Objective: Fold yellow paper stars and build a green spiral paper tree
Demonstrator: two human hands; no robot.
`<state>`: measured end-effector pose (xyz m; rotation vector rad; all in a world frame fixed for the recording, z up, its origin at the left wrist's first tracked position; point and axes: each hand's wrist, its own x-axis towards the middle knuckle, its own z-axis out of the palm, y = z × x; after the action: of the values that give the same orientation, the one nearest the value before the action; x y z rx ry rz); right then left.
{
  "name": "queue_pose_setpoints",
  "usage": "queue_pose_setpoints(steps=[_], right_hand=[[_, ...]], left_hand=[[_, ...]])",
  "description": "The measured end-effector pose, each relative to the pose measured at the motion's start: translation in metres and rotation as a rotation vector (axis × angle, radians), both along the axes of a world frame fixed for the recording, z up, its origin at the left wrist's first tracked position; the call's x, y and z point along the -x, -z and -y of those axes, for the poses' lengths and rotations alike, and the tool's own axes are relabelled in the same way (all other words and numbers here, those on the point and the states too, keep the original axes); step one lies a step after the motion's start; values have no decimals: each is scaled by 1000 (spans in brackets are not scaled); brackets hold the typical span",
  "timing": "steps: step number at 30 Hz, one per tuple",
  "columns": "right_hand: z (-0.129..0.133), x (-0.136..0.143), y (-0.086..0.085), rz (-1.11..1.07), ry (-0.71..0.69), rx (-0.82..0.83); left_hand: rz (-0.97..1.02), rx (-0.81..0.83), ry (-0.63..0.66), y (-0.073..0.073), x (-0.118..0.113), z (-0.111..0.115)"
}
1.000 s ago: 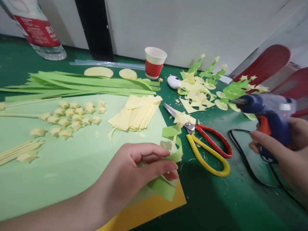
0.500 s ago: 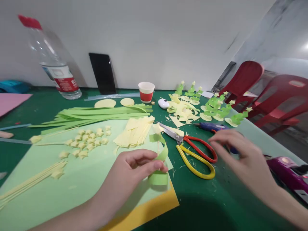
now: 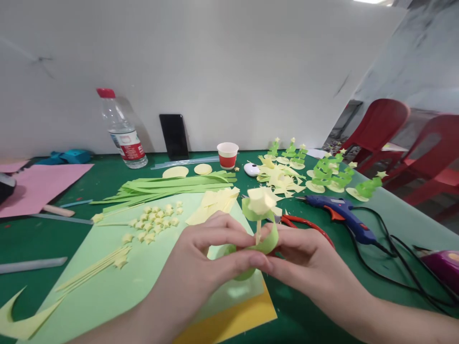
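Between my hands stands a small paper tree: a pale yellow paper star [image 3: 261, 201] tops a thin stick [image 3: 258, 232], and a green paper strip [image 3: 271, 240] curls around it. My left hand [image 3: 211, 260] is closed, pinching the strip from the left; its fingers partly hide the lower loops. From the right, my right hand [image 3: 311, 263] pinches the same strip, thumb nearly meeting the left thumb. Behind my right hand lie scissors [image 3: 304, 221], mostly covered, with a red handle showing. A blue glue gun [image 3: 342, 212] rests to the right.
Finished paper trees [image 3: 367, 187] stand at the back right, near yellow scraps [image 3: 281, 177]. Green strips [image 3: 143, 190], folded stars [image 3: 152, 222] and a pale green sheet [image 3: 107, 282] lie left. A paper cup [image 3: 227, 156], phone [image 3: 174, 136] and bottle [image 3: 125, 138] stand by the wall.
My right hand has come in from over the right side of the table and now grips the green strip beside my left. The paper tree is raised and upright, and the view has shifted.
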<state>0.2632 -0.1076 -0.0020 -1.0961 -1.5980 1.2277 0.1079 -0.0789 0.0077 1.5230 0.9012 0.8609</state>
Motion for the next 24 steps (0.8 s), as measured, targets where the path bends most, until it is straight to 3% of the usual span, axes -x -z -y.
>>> queue_pose_setpoints(steps=[10,16,24], right_hand=[[1,2,1,125,75,-108],[2,3,4,62,72,-24],[2,4,2,8,58,17]], left_hand=[[-145,-46,-44,-3,7,-3],[-254,-105,-9,-10,8,-4],[-250,-102,24,-18,12,-5]])
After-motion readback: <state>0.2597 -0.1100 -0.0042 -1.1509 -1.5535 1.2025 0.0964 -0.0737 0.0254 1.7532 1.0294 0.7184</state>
